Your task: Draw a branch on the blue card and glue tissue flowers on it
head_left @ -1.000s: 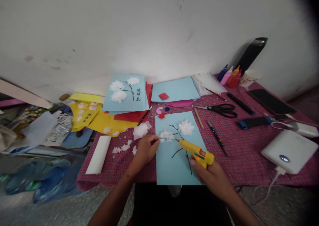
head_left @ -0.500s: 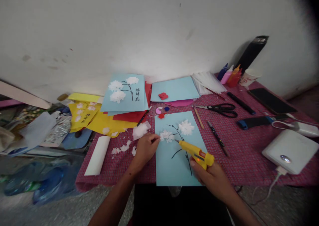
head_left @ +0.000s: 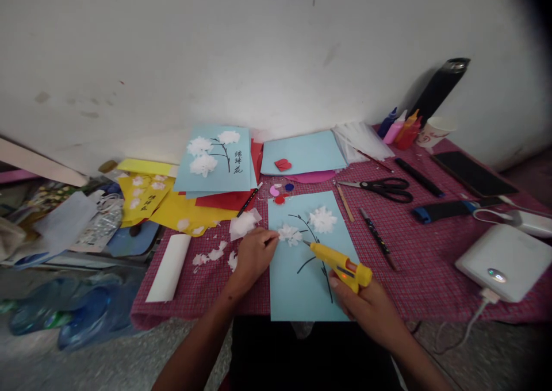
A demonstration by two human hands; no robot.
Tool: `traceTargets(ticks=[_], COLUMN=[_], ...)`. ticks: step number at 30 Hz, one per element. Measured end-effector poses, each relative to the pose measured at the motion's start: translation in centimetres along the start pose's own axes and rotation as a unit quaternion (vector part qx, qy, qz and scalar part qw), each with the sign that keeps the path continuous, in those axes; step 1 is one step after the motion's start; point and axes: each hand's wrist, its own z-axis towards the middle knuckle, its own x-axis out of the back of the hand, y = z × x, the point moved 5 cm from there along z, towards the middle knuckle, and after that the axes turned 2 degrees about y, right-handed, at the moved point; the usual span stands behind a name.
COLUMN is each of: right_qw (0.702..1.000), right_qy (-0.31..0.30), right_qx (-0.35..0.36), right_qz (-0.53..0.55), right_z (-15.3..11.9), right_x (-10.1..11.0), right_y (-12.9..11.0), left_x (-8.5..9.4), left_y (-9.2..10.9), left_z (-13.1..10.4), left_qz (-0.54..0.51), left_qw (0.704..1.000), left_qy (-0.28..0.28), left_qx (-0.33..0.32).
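A light blue sheet of paper (head_left: 297, 296) with drawn dark branches lies before me. My right hand (head_left: 360, 305) is wrapped round a yellow glue gun (head_left: 338, 261), its light glowing orange. The gun's nozzle is at the right edge of a white paper flower (head_left: 290, 235) on the sheet. At that flower's left edge, the fingers of my left hand (head_left: 257, 253) are pinched together on a petal. A second white paper flower (head_left: 322, 219) sits higher on the right. White tissue squares (head_left: 245, 223) lie just beyond my left hand, and torn tissue pieces (head_left: 211, 256) to its left.
Behind stands a blue card with white flowers (head_left: 211, 155). Scissors (head_left: 383, 187), a patterned pen (head_left: 378, 238) and a white power bank (head_left: 502, 261) lie to the right. Paint bottles (head_left: 405, 131) and a paper cup (head_left: 434, 132) stand at the back. A white roll (head_left: 169, 267) is at left.
Hardly anything differs. My left hand has shifted very slightly to the right at the flower's edge; the glue gun stays by the same flower. The view has tilted a little.
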Motion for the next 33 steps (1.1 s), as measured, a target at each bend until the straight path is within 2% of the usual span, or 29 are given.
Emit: traceTargets(ticks=[7, 11, 14, 18, 20, 22, 25, 27, 29, 33], right_qw=[1.000, 1.000, 1.000, 0.999, 0.999, 0.998, 0.998, 0.998, 0.998, 0.997], right_qy=[0.002, -0.011, -0.002, 0.005, 0.007, 0.010, 0.011, 0.013, 0.016, 0.013], right_qx=[-0.007, 0.009, 0.010, 0.006, 0.012, 0.017, 0.017, 0.016, 0.017, 0.023], right_qz=[0.000, -0.018, -0.026, -0.041, -0.053, -0.064, -0.064, -0.061, -0.060, -0.067], right_z=[0.1, 0.0, -0.1, -0.1, 0.0, 0.1, 0.2, 0.2, 0.2, 0.1], right_x=[0.0, 0.0, 0.2, 0.3, 0.3, 0.4, 0.3, 0.3, 0.3, 0.2], right_y=[0.0, -0.1, 0.0, 0.5, 0.6, 0.7, 0.7, 0.7, 0.6, 0.5], left_x=[-0.3, 0.2, 1.3, 2.9, 3.6, 4.9, 7.4, 8.4, 8.8, 8.4], left_y=[-0.2, 0.2, 1.1, 1.6, 0.3, -2.3, -6.4, -7.9, -8.2, -7.5], left_z=[0.4, -0.1, -2.4, -8.0, -10.4, -11.7, -11.5, -10.4, -9.1, -7.2], left_qz=[0.011, 0.008, -0.001, -0.052, -0.052, -0.031, 0.032, 0.060, 0.085, 0.148], left_qw=[1.000, 1.000, 1.000, 0.998, 0.998, 0.998, 0.996, 0.996, 0.996, 0.986], left_qy=[0.000, 0.002, 0.007, -0.020, -0.044, -0.017, 0.036, 0.031, 0.003, -0.077], left_qx=[0.009, 0.015, 0.021, 0.009, 0.014, 0.043, 0.075, 0.061, 0.039, -0.009])
